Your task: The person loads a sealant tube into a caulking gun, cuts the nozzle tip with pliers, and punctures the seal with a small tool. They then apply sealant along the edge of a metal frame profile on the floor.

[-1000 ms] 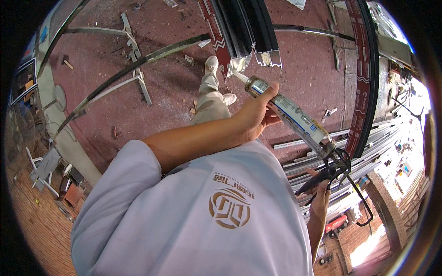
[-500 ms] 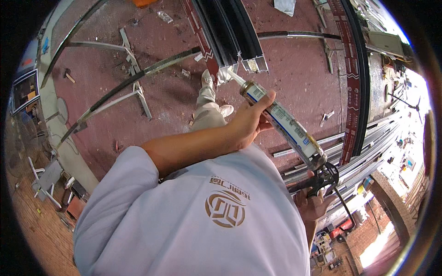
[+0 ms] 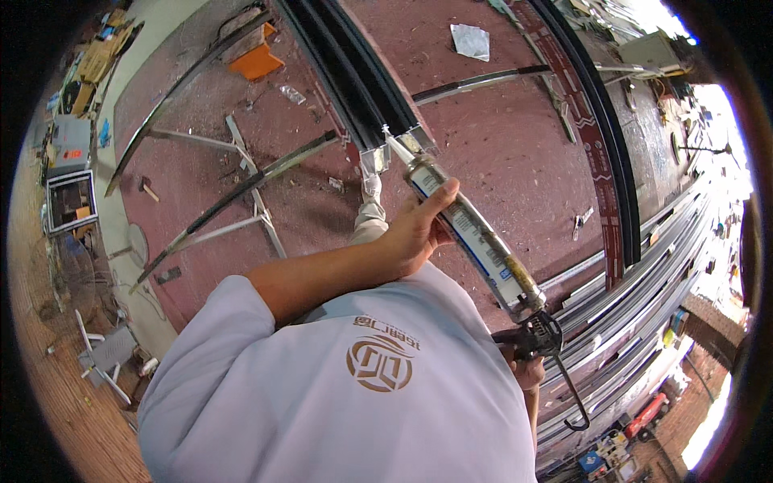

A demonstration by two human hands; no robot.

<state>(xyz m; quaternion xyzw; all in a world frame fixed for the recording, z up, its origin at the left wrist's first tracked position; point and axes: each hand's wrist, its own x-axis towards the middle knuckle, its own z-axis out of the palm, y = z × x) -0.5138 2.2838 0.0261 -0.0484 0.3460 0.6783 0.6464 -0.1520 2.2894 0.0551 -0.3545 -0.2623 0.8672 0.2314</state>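
Observation:
My left hand (image 3: 415,229) wraps around the barrel of a sealant cartridge (image 3: 475,241) that sits in a black caulking gun (image 3: 535,338). My right hand (image 3: 527,372) grips the gun's handle low on the right, mostly hidden by my white shirt. The cartridge's white nozzle (image 3: 394,145) points up and left and touches the cut end of a long black aluminium profile (image 3: 346,80), which runs away across the reddish floor. My trouser leg and shoe (image 3: 370,201) show just beneath the profile's end.
A metal trestle (image 3: 250,189) with a curved bar stands to the left. Long profiles (image 3: 644,266) are stacked on the right, beside a curved black strip (image 3: 600,137). An orange block (image 3: 258,60), a foil bag (image 3: 471,40) and a white chair (image 3: 105,354) lie around.
The view has tipped, so more of the black profile shows above. The nozzle stays at the profile's cut end, and both hands keep their hold on the gun.

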